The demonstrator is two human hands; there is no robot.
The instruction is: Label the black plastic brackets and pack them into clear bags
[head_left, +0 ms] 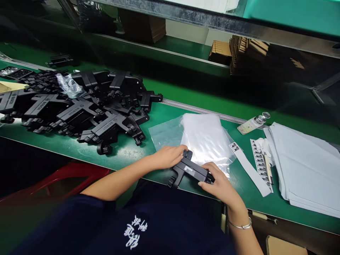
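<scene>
A black plastic T-shaped part (189,170) with a small white label lies at the near edge of the green table (127,150). My left hand (170,156) grips its left end, fingers curled over it. My right hand (219,182) holds its right end, thumb and fingers pinched around it. Just behind the part lies a stack of clear plastic bags (204,140).
A large pile of similar black parts (79,106) covers the table's left side. To the right lie a strip of label stickers (261,163), a pen (268,168), a small bottle (255,123) and stacked white sheets (305,166). A red stool (61,179) stands below left. Cardboard boxes (239,49) sit beyond.
</scene>
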